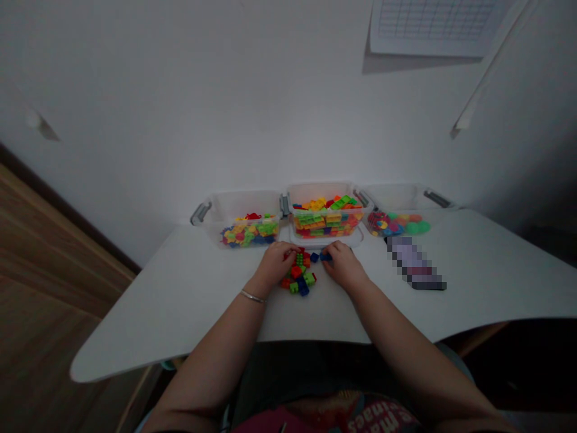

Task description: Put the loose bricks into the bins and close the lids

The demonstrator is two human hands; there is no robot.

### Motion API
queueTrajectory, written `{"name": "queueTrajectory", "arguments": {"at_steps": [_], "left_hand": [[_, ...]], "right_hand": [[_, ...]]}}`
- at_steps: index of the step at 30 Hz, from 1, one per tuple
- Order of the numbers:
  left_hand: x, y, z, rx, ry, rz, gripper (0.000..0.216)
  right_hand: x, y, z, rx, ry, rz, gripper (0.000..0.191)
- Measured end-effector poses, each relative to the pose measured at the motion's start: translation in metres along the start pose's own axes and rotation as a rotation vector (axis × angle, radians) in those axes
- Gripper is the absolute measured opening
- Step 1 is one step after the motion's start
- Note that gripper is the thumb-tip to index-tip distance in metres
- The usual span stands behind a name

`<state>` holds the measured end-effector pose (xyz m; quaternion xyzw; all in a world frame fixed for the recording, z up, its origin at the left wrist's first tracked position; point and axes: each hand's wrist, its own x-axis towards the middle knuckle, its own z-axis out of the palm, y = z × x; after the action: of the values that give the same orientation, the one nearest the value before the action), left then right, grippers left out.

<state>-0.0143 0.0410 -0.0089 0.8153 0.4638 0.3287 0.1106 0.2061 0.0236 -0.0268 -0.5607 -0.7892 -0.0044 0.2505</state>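
Note:
Over the left side of a small heap of toy bricks, my left hand [276,264] has its fingers curled together, with a bit of red brick [285,256] showing between them. My right hand [344,264] pinches a blue toy brick [325,257] at the heap's right. Beside that lies another dark blue brick [314,257], apart from the rest. The heap holds red, green, orange and blue pieces, among them a green brick [300,259], a red brick [296,272] and a long blue brick [303,286] at the front.
Along the wall stand three clear bins: the left bin [246,204] with small colourful pieces, the middle bin [322,191] full of bricks on a lid [356,241], the right bin [396,195] with round pieces. A pixelated phone-like object [415,263] lies right on the white table [202,300].

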Motion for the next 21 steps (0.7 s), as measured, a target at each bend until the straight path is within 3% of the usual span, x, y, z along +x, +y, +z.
{"name": "queueTrajectory", "arguments": {"at_steps": [8, 10, 16, 21], "left_hand": [[0.000, 0.000, 0.000, -0.014, -0.005, -0.002, 0.021], [-0.001, -0.001, 0.000, -0.008, -0.009, -0.001, 0.021], [-0.005, -0.004, -0.004, -0.007, -0.008, 0.008, 0.021], [-0.008, -0.007, -0.005, -0.002, -0.016, -0.002, 0.021]], "right_hand": [[-0.001, 0.006, 0.010, 0.165, -0.013, 0.024, 0.018], [-0.001, 0.004, 0.005, 0.225, 0.076, 0.016, 0.019], [0.021, -0.007, -0.035, 0.361, 0.556, 0.025, 0.018], [0.063, -0.006, -0.057, 0.350, 0.693, 0.109, 0.021]]}}
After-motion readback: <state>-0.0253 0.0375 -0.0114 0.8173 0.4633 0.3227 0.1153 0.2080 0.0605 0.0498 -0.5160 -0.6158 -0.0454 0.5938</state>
